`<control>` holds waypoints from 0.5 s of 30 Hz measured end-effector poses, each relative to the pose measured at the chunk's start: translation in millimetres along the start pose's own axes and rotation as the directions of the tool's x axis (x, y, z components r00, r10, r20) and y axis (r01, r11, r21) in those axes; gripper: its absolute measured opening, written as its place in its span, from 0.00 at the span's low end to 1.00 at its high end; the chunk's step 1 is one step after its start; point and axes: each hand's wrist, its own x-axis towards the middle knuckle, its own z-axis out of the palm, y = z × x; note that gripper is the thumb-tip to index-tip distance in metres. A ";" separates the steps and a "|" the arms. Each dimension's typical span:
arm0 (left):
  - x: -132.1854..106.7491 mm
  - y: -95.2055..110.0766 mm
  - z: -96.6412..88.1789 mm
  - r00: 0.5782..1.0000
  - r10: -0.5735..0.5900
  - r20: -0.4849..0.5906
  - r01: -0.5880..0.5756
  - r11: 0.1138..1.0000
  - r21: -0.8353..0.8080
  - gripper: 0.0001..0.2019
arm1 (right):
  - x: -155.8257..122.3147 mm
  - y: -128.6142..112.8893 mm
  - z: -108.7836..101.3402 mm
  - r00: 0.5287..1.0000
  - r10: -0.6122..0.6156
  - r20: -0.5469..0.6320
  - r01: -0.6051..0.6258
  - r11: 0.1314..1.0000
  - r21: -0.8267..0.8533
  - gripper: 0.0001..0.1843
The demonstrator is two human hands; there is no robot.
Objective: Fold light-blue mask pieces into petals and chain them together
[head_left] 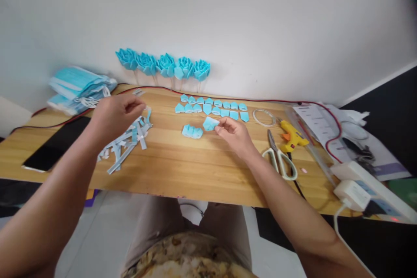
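Observation:
My right hand (233, 134) pinches a folded light-blue petal (210, 124) above the middle of the table. Just left of it lies a short overlapping row of blue petals (192, 131). Behind, two rows of separate folded petals (216, 110) are laid out on the wood. My left hand (117, 113) hovers by a heap of blue and white strip scraps (130, 139), its fingers curled together. Whatever those fingers may hold is hidden. Several finished blue flowers on thin stems (166, 66) lean against the wall.
Face masks (78, 87) are stacked at the far left, near a black phone (57, 143). Scissors (278, 156), a yellow glue gun (291, 134) and a clear ring (264, 117) lie right. A power strip (374, 189) and papers (322, 126) occupy the right end. A red-black cable (228, 97) runs along the back.

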 end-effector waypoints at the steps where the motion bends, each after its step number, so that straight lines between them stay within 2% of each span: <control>1: -1.7 -12.7 -3.6 1.000 -0.010 0.028 0.010 1.000 0.025 0.07 | -0.3 -0.6 0.6 1.000 -0.008 0.006 0.008 1.000 0.001 0.07; 4: -5.2 -47.4 -6.5 0.984 -0.036 0.174 0.034 0.999 0.012 0.06 | -1.5 -1.5 2.4 0.999 -0.015 0.036 0.015 1.000 0.004 0.08; 7: -7.5 -67.7 -4.0 0.966 -0.022 0.258 0.017 1.000 0.019 0.10 | -1.9 -0.5 3.1 0.999 -0.001 0.054 0.000 1.000 0.027 0.08; 11: -7.1 -79.7 3.6 0.973 -0.060 0.221 0.031 0.991 0.132 0.16 | -1.1 1.4 2.9 0.999 -0.005 0.041 0.004 1.000 0.024 0.08; 13: -5.0 -86.2 9.6 0.978 -0.079 0.193 0.035 0.974 0.225 0.16 | -0.9 1.9 2.5 0.999 -0.002 0.045 0.001 1.000 0.017 0.08; 15: -2.4 -93.4 15.4 0.982 -0.037 0.186 -0.014 0.964 0.265 0.14 | -1.0 2.6 2.2 0.999 0.006 0.045 -0.007 1.000 0.010 0.09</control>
